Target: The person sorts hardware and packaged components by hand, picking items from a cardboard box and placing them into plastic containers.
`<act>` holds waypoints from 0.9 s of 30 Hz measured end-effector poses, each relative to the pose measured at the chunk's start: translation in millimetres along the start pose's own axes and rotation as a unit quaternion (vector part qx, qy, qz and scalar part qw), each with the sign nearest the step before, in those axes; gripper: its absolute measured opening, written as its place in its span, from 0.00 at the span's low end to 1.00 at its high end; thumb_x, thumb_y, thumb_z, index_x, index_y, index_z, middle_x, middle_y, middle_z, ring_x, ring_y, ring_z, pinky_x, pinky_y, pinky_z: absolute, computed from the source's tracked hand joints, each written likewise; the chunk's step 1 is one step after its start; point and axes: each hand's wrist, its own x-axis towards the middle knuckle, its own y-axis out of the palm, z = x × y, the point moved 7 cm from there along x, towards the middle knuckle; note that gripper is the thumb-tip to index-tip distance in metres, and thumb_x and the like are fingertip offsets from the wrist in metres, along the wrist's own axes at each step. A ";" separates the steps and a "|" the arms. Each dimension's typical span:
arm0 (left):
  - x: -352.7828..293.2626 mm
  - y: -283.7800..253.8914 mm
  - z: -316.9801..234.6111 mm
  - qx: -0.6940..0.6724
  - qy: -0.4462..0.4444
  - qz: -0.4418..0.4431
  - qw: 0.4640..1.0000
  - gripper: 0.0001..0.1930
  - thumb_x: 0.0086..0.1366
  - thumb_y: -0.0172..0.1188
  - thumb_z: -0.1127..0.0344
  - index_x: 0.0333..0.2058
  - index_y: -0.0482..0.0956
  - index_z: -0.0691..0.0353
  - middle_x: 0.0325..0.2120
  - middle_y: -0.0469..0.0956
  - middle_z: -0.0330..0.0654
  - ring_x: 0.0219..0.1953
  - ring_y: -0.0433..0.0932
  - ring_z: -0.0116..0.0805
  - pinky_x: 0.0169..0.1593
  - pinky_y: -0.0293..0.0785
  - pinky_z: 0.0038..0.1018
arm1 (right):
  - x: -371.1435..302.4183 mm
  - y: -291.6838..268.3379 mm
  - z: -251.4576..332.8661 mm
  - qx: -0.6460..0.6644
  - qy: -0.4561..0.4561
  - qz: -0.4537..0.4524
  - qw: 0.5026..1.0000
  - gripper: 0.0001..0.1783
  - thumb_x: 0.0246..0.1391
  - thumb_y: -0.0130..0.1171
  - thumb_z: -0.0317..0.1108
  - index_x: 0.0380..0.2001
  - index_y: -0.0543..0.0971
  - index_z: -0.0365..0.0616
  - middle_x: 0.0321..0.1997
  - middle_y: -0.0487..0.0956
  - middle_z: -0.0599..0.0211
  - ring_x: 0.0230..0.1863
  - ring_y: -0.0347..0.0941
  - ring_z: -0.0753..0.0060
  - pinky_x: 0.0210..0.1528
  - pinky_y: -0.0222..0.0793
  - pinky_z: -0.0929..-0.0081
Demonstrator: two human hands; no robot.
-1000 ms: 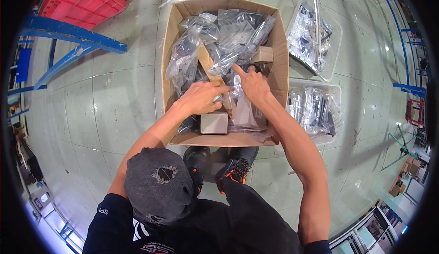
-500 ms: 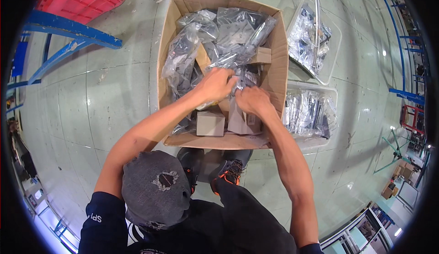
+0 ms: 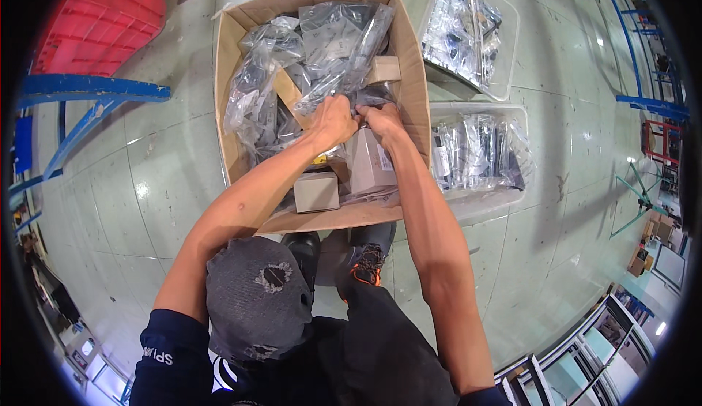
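Note:
A large open cardboard box (image 3: 411, 55) stands on the floor in front of me, filled with clear plastic bags (image 3: 333, 36) of dark parts and several small cartons. Over its middle, my left hand (image 3: 334, 122) has its fingers curled closed on a plastic bag. Close beside it, my right hand (image 3: 382, 121) pinches at the same bagged plastic; fingertips and bag are partly hidden. Below the right hand leans a tall brown carton (image 3: 371, 166). A smaller carton (image 3: 316, 192) lies by the near wall, and another carton (image 3: 384, 69) rests against the right wall.
Right of the box, a clear plastic bin (image 3: 521, 179) holds several bagged parts. Behind it, another clear bin (image 3: 512, 47) has more bags and a thin upright panel. At far left are a red plastic crate (image 3: 110, 25) and a blue metal frame (image 3: 95, 90).
The view has shifted, so the box sits further left. My hands have drawn closer together, with the right hand now raised level with the left over the bags.

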 end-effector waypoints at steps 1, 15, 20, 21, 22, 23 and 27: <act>1.1 1.6 4.9 0.019 -0.008 0.023 1.000 0.17 0.50 0.66 0.63 0.31 0.79 0.74 0.34 0.78 0.64 0.40 0.78 0.61 0.42 0.76 0.44 | -0.4 7.4 2.1 0.032 0.014 0.033 0.999 0.19 0.44 0.64 0.37 0.38 0.80 0.34 0.40 0.80 0.56 0.40 0.76 0.64 0.44 0.69 0.66; -17.1 7.5 37.5 -0.234 -0.008 0.027 0.972 0.10 0.56 0.61 0.69 0.31 0.71 0.68 0.31 0.74 0.48 0.37 0.73 0.34 0.39 0.70 0.31 | -25.1 21.3 12.9 0.083 -0.072 0.157 0.981 0.21 0.49 0.62 0.33 0.46 0.76 0.32 0.42 0.80 0.59 0.41 0.76 0.66 0.44 0.70 0.68; -12.1 5.9 45.8 -0.417 0.056 0.039 0.907 0.19 0.55 0.65 0.72 0.45 0.72 0.69 0.36 0.74 0.41 0.34 0.72 0.26 0.36 0.71 0.24 | -35.6 22.9 26.1 0.096 -0.244 0.112 0.958 0.17 0.53 0.58 0.32 0.46 0.77 0.37 0.38 0.81 0.63 0.39 0.76 0.70 0.44 0.70 0.70; -10.9 2.6 35.6 -0.419 0.064 0.042 0.905 0.19 0.55 0.65 0.72 0.45 0.72 0.69 0.36 0.74 0.41 0.34 0.72 0.26 0.36 0.71 0.24 | -30.9 12.1 21.9 0.032 -0.288 0.072 0.955 0.16 0.53 0.58 0.31 0.46 0.77 0.38 0.37 0.81 0.64 0.38 0.75 0.72 0.44 0.70 0.71; -15.0 -3.5 36.8 -0.401 0.044 0.071 0.912 0.18 0.57 0.63 0.72 0.46 0.73 0.69 0.38 0.74 0.41 0.36 0.72 0.25 0.38 0.71 0.23 | -42.1 15.2 29.3 0.061 -0.268 0.091 0.957 0.15 0.55 0.56 0.29 0.46 0.77 0.40 0.38 0.81 0.67 0.39 0.75 0.75 0.45 0.69 0.75; -17.3 -1.5 34.7 -0.386 0.027 0.103 0.916 0.17 0.58 0.62 0.72 0.46 0.73 0.68 0.40 0.73 0.41 0.37 0.72 0.25 0.39 0.70 0.22 | -51.7 11.4 36.0 0.060 -0.269 0.089 0.957 0.15 0.55 0.56 0.29 0.46 0.77 0.40 0.38 0.81 0.67 0.39 0.75 0.75 0.45 0.69 0.75; -25.8 -38.0 2.8 -0.471 0.147 -0.019 0.870 0.17 0.66 0.56 0.64 0.51 0.69 0.65 0.42 0.72 0.39 0.41 0.71 0.23 0.45 0.67 0.20 | -102.5 -17.7 79.9 0.220 -0.305 0.062 0.925 0.16 0.56 0.58 0.32 0.48 0.76 0.41 0.38 0.81 0.71 0.38 0.76 0.78 0.41 0.71 0.77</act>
